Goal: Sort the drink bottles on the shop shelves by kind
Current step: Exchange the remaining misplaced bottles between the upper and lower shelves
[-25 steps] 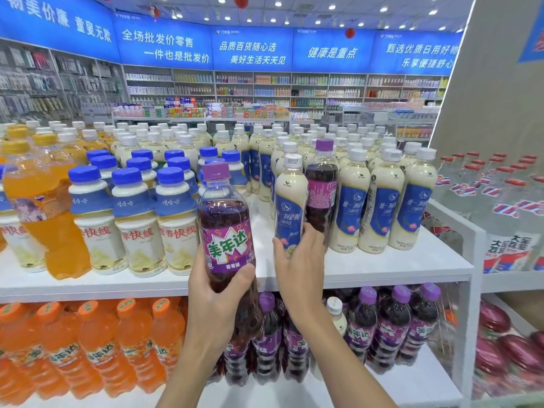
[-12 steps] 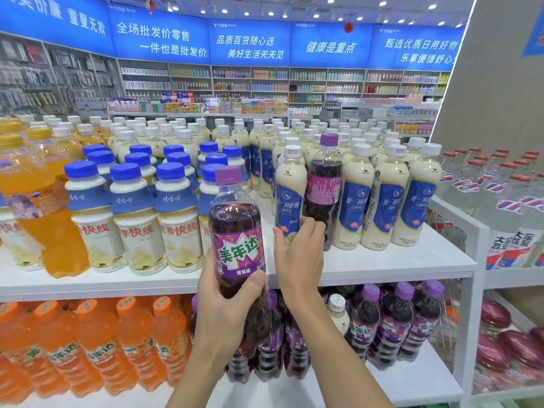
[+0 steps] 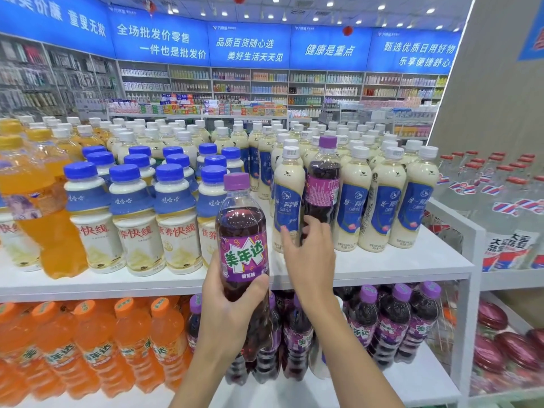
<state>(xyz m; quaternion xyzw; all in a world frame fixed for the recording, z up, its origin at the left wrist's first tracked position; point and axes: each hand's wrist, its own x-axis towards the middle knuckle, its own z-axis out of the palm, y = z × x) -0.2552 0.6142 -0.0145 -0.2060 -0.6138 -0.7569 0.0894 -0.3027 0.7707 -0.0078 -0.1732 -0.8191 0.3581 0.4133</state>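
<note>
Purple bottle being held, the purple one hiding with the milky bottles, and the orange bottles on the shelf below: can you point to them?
held purple bottle (image 3: 244, 254): head view, on its purple label.
stray purple bottle (image 3: 322, 191): head view, on its label, top shelf.
orange bottles (image 3: 129, 332): head view, on one bottle's body, lower shelf.

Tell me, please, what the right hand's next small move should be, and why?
Probably lift the stray purple-capped bottle out from among the cream bottles: the fingers of the right hand curl round its lower part, and matching purple bottles stand on the lower shelf.
</note>
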